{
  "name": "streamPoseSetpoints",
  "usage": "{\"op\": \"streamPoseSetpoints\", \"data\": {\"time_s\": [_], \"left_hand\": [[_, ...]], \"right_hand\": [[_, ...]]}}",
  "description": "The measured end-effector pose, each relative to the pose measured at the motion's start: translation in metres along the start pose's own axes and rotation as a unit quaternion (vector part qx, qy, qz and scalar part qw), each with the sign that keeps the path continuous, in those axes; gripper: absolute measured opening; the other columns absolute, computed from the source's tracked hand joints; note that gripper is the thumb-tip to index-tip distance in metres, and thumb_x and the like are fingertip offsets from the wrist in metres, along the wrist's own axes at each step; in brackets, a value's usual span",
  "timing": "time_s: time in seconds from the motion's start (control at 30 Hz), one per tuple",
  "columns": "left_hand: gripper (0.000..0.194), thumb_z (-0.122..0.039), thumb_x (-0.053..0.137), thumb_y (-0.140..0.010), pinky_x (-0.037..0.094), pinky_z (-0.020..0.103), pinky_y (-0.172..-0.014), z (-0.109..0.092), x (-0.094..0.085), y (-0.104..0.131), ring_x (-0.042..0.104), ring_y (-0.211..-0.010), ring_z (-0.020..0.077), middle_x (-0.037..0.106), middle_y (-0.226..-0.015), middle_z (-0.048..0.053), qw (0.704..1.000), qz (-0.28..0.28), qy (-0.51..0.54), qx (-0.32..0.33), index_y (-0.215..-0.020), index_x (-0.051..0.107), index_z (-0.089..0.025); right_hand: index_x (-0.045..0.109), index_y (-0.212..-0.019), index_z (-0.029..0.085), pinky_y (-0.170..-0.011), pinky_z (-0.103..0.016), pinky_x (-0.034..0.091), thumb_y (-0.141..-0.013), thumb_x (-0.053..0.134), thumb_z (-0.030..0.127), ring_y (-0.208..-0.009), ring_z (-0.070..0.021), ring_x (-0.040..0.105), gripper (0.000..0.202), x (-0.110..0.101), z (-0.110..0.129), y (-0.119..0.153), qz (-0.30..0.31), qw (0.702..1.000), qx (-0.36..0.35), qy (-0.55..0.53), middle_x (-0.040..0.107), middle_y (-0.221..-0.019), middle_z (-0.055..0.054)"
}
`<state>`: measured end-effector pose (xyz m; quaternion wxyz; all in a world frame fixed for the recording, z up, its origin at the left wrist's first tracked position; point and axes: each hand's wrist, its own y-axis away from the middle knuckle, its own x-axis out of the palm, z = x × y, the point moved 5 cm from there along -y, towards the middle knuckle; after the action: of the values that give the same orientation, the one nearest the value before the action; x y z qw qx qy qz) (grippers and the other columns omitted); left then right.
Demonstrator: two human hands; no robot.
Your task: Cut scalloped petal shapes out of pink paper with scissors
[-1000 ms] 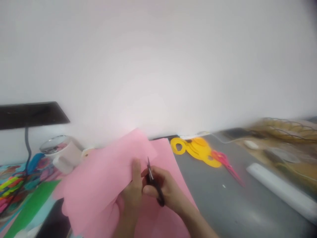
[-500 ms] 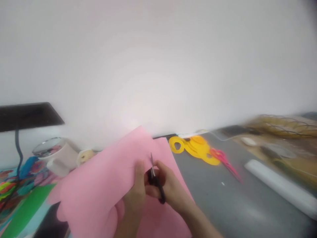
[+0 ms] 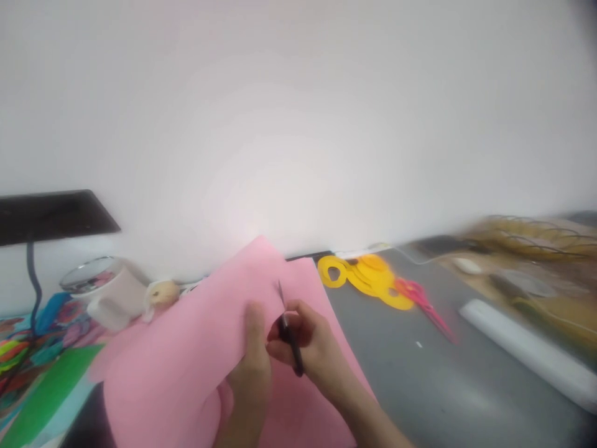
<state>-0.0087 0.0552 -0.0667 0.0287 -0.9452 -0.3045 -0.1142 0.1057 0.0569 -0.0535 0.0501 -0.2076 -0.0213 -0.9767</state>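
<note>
My left hand (image 3: 252, 367) gripped raised pink sheet (image 3: 186, 323) above other pink paper (image 3: 314, 289), apparently for steadiness; right hand (image 3: 321, 345) gripped black scissors (image 3: 291, 341), blades pointing away, likely sparing left thumb (image 3: 254, 326).

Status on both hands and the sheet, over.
Left hand gripping pink sheet. Right hand holding black-handled scissors, blades at sheet. Pink scissors off right, not in the way.

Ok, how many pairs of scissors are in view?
2: black-handled scissors in the right hand, and pink scissors on the gray table by the yellow cutouts. More may be hidden.
</note>
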Motion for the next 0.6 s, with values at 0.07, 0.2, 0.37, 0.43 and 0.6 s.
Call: {"op": "streamPoseSetpoints", "data": {"time_s": [0.07,0.2,0.37,0.43,0.6], "left_hand": [[0.036,-0.041,0.072,-0.073,0.041,0.048,-0.105,-0.005,0.005,0.004,0.050,-0.125,0.0326,0.064,-0.120,0.010,1.000,0.007,0.003,0.003,-0.100,0.066,-0.019],[0.041,-0.040,0.073,-0.073,0.039,0.047,-0.107,-0.010,0.014,0.011,0.049,-0.127,0.0319,0.063,-0.122,0.011,0.998,0.053,0.011,0.026,-0.107,0.065,-0.018],[0.046,-0.043,0.072,-0.073,0.029,0.052,-0.113,-0.010,0.013,0.013,0.047,-0.128,0.0328,0.060,-0.127,0.013,0.998,0.057,0.000,0.004,-0.111,0.063,-0.018],[0.047,-0.044,0.071,-0.074,0.029,0.053,-0.112,-0.009,0.012,0.013,0.046,-0.129,0.0333,0.059,-0.127,0.014,0.998,0.060,-0.012,0.003,-0.112,0.063,-0.018],[0.048,-0.043,0.070,-0.075,0.028,0.048,-0.114,-0.014,0.011,0.014,0.041,-0.133,0.0317,0.059,-0.128,0.012,0.995,0.023,-0.040,0.086,-0.115,0.062,-0.017]], "right_hand": [[0.051,-0.073,0.019,-0.051,-0.018,0.040,-0.051,0.083,0.006,-0.057,-0.0087,0.051,0.040,-0.001,0.004,0.001,-0.006,1.000,0.005,-0.009,0.061,-0.062,0.006],[0.047,-0.066,0.020,-0.044,-0.016,0.030,-0.053,0.082,0.004,-0.046,-0.0046,0.034,0.040,-0.002,0.009,0.002,-0.010,1.000,-0.004,-0.024,0.046,-0.049,0.013],[0.043,-0.065,0.020,-0.041,-0.017,0.022,-0.055,0.081,0.005,-0.046,-0.0041,0.029,0.042,0.000,0.012,0.004,-0.013,1.000,-0.006,-0.010,0.046,-0.049,0.012],[0.040,-0.063,0.021,-0.041,-0.017,0.019,-0.055,0.082,0.008,-0.046,-0.0042,0.027,0.044,0.001,0.011,0.004,-0.016,1.000,-0.008,-0.013,0.042,-0.048,0.013],[0.035,-0.061,0.022,-0.040,-0.019,0.015,-0.059,0.080,0.014,-0.046,-0.0048,0.023,0.046,-0.001,0.008,0.005,-0.029,0.999,-0.016,0.001,0.037,-0.047,0.012]]}}
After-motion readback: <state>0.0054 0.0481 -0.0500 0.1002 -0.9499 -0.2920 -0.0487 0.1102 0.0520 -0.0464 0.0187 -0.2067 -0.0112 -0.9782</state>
